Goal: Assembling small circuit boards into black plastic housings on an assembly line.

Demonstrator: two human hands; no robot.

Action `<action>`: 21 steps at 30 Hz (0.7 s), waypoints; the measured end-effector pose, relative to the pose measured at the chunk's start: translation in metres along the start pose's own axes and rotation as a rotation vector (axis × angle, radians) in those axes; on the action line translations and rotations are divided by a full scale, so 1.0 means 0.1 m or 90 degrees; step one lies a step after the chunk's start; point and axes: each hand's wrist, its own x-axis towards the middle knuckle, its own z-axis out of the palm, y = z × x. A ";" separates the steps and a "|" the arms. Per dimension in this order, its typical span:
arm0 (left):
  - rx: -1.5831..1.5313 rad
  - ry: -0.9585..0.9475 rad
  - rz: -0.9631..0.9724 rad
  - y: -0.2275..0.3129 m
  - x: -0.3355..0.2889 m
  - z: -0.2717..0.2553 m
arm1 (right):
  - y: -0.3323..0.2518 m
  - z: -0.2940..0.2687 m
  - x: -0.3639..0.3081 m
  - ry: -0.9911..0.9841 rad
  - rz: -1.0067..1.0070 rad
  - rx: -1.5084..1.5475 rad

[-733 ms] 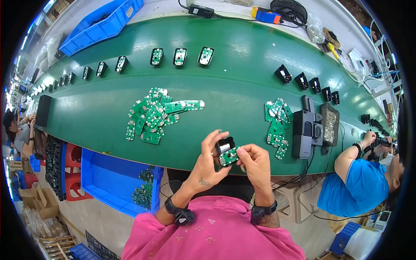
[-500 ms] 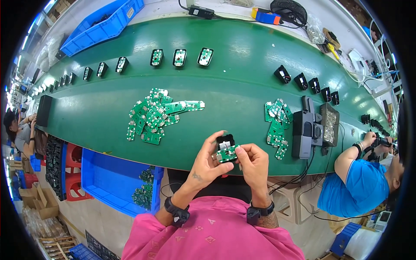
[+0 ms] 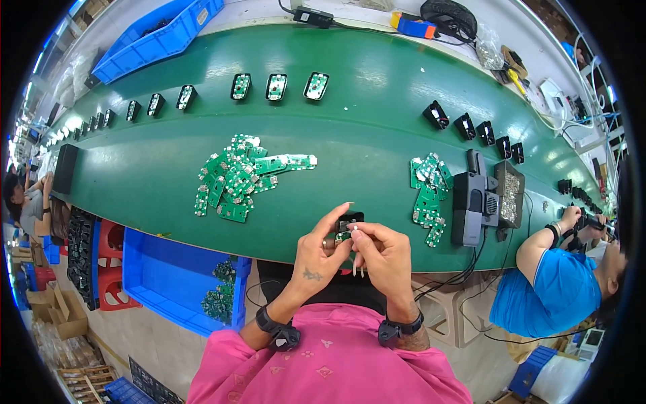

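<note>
Above the table's near edge, a small black plastic housing (image 3: pixel 350 218) rests in my left hand (image 3: pixel 312 261), with the thumb and fingers curled about it. A green circuit board (image 3: pixel 342 237) lies at its near side, mostly covered by fingers. My right hand (image 3: pixel 387 254) is closed, its thumb and fingertips pinched at the board's right end, where a tiny white spot shows that I cannot make out. A pile of loose green circuit boards (image 3: pixel 239 178) lies beyond my left hand, and a smaller pile of boards (image 3: pixel 428 192) lies to the right.
Black housings with boards (image 3: pixel 276 87) line the far left, and black housings without visible boards (image 3: pixel 464 126) the far right. A grey-black device (image 3: pixel 469 209) stands beside a tray of small metal parts (image 3: pixel 511 195). A blue bin (image 3: pixel 178 286) sits below left; a co-worker (image 3: pixel 558 289) sits right.
My right hand has shifted left and closed in over the circuit board, hiding most of it. The left hand still holds the housing in nearly the same place.
</note>
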 end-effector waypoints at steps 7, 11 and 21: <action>-0.002 0.063 -0.020 0.11 -0.02 0.04 | 0.08 0.01 -0.03 0.005 -0.085 0.071; 0.010 0.094 0.046 0.18 -0.05 0.04 | 0.06 -0.01 -0.03 0.065 -0.211 -0.160; 0.109 0.060 0.149 0.24 -0.04 0.01 | -0.20 -0.12 0.06 -0.033 -0.313 -0.362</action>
